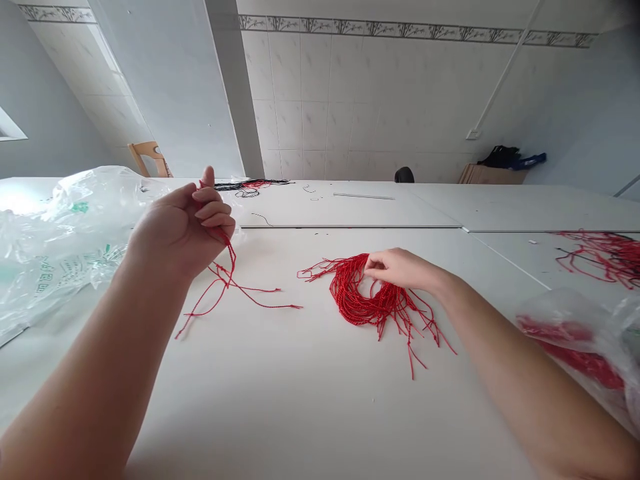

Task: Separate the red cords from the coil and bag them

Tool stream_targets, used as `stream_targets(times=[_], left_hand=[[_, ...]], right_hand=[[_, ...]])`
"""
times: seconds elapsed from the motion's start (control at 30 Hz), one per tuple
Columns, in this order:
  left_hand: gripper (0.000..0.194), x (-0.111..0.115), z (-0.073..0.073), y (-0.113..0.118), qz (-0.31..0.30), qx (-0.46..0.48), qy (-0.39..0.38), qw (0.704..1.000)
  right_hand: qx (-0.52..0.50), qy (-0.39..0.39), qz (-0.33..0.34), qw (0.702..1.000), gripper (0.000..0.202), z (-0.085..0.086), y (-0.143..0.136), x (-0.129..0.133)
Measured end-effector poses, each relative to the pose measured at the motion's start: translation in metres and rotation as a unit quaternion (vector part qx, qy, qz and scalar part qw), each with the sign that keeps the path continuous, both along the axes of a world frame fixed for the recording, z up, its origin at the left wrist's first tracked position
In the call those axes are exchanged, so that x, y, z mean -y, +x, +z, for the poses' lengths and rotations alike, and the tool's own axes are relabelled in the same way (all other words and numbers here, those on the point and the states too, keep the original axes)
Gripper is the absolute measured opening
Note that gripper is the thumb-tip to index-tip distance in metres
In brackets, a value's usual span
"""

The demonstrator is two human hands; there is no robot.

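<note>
Left hand [187,220] raised, fingers curled round red cords [232,261], ends trailing. Right hand [397,268] at coiled red bundle [353,308] on white table [300,407], fingertips drawn in; grip cannot be told. Clear plastic [95,213] far left.

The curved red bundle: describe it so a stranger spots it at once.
On the white table, right of centre, find the right hand. At it lies the thick red bundle, curved like a horseshoe, unlike the few red cords hanging from the left hand.
</note>
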State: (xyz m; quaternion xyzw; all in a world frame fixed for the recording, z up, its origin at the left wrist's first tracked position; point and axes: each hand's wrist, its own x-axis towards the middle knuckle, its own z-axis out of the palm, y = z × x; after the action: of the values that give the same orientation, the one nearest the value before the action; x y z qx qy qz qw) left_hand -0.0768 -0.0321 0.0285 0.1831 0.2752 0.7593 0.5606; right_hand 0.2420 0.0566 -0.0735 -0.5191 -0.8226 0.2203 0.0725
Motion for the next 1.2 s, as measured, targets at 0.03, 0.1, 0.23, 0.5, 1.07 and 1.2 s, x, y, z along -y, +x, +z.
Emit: stream_targets(times=[0.03,0.1,0.23,0.5,1.07,1.2], left_hand=[[0.028,0.0,0.0,0.001,-0.004,-0.004,0.002,1.0],[0.028,0.001,0.0,0.0,-0.013,-0.011,0.004,1.0],[0.027,0.0,-0.002,-0.003,-0.057,0.002,0.017,0.998],[0.026,0.002,-0.002,-0.005,-0.101,0.005,0.034,0.994],[0.024,-0.006,-0.011,-0.004,-0.093,0.021,-0.003,0.995],[0.024,-0.005,-0.01,-0.004,-0.111,0.013,0.011,0.994]], right_hand=[[0.012,-0.025,0.015,0.999,0.019,-0.001,-0.003,0.002],[0.022,-0.07,0.046,0.996,0.026,-0.004,-0.01,0.005],[0.08,-0.089,0.059,0.991,0.035,-0.014,-0.025,0.01],[0.095,-0.03,0.019,0.995,0.025,-0.012,-0.022,0.005],[0.12,-0.098,0.021,0.988,0.004,0.014,-0.012,0.013],[0.126,-0.089,0.023,0.988,0.002,0.008,-0.011,0.009]])
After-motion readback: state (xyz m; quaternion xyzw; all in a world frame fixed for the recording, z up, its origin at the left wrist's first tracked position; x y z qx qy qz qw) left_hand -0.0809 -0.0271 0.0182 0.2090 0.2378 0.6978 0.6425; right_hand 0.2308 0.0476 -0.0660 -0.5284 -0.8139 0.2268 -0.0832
